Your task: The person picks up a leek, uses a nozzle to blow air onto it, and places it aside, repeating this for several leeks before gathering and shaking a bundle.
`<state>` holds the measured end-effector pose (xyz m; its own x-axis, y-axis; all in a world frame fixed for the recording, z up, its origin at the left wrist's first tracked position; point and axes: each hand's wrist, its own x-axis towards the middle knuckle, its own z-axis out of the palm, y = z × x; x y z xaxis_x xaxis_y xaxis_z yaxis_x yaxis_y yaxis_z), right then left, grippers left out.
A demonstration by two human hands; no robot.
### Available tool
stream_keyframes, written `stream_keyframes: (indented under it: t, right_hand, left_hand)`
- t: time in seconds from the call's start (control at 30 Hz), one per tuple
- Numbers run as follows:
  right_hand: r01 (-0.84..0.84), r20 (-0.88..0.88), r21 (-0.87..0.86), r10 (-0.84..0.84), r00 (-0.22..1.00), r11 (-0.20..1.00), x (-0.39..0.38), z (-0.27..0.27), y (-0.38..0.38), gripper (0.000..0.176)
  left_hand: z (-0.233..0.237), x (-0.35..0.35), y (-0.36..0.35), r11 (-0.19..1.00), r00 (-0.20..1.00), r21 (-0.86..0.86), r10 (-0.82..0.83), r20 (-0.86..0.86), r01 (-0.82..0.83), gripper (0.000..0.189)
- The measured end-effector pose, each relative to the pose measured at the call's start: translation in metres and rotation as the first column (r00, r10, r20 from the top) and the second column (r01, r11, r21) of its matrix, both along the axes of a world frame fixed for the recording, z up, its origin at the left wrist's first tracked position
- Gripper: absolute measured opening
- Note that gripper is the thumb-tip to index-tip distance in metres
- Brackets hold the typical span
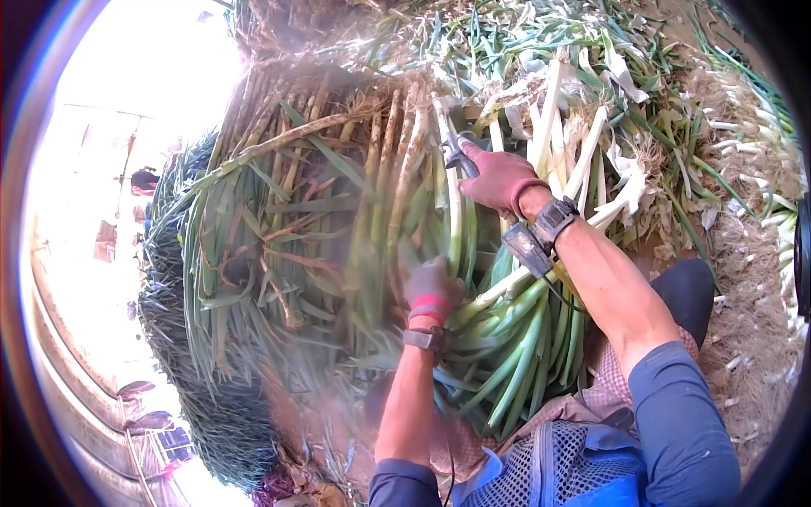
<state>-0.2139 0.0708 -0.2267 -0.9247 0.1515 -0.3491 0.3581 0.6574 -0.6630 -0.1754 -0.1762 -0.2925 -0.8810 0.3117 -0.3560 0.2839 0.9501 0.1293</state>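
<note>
My right hand (498,176), in a dusty red glove, closes around a small blue-grey hand tool (459,157) whose exact kind I cannot make out. The tool's head is beside the white stem of an upright-lying green onion (454,215). Lower down, my left hand (431,286), gloved in grey and red and slightly blurred, is closed around the leaves of that onion. Cleaned green onions (515,325) with pale stems and bright leaves lie across my lap, right of my left hand. Brown-skinned green onions (384,169) are heaped to the left, roots pointing away from me.
Peeled leaves and skins (541,38) are strewn at the back. Rows of green onions with white roots (752,279) line the right side. A tall stack of dark green leaves (207,406) stands at the left. A blurry haze crosses the middle of the heap.
</note>
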Motion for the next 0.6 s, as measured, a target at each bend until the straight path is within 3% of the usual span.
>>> stream_keyframes:
  t: [0.13,0.23,0.4,0.47,0.5,0.53,0.6]
  right_hand:
    - [0.046,-0.047,0.065,-0.043,0.998,0.997,-0.005,-0.01,0.001,0.084]
    - [0.076,-0.015,-0.083,-0.078,0.997,0.994,-0.002,0.001,0.006,0.084]
    - [0.091,0.021,-0.065,-0.089,0.996,0.994,0.003,0.01,0.01,0.083]
    - [0.078,0.072,-0.146,-0.068,0.995,0.986,0.013,0.019,0.009,0.083]
    - [0.024,-0.046,-0.132,-0.03,0.999,0.991,0.014,0.003,0.005,0.084]
    - [0.024,-0.047,-0.127,-0.03,0.998,0.992,0.019,-0.011,0.01,0.084]
    - [-0.101,0.064,-0.04,0.103,0.993,0.994,0.039,0.001,0.006,0.085]
  left_hand:
    - [-0.004,0.012,0.0,1.0,1.0,-0.024,-0.015,0.027,0.016,0.038]
    - [-0.008,0.012,0.0,1.0,1.0,-0.01,-0.026,-0.012,0.026,0.036]
    - [-0.005,0.017,0.001,0.999,0.999,-0.01,-0.037,-0.011,0.036,0.036]
    - [-0.005,0.018,0.0,0.999,0.999,-0.008,-0.043,-0.001,0.043,0.036]
    - [-0.004,0.019,0.0,0.999,0.999,-0.003,-0.052,0.006,0.052,0.036]
    - [-0.003,0.019,0.001,0.999,0.999,0.002,-0.053,0.004,0.053,0.036]
    - [-0.001,0.019,0.001,0.997,0.997,0.013,-0.071,0.024,0.07,0.036]
